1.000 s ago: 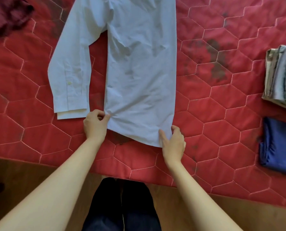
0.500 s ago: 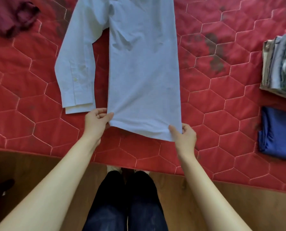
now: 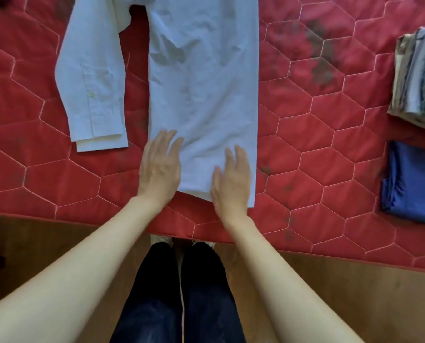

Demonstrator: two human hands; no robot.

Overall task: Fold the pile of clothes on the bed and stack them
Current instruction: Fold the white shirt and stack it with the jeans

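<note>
Both hands (image 3: 196, 174) lie flat over the shirt (image 3: 204, 95) hem.

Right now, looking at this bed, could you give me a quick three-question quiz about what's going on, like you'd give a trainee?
1. True or false: the left hand and right hand lie with fingers straight on the hem end of the light blue shirt.
2. Which sleeve still sticks out unfolded?
A. the one on the person's left
B. the one on the person's right
C. neither
3. Fill in: on the red quilt, the folded blue garment lies ____ the person than the stack of folded clothes.

Key: 1 true; 2 A, the sleeve lies beside the body; 3 nearer.
</note>
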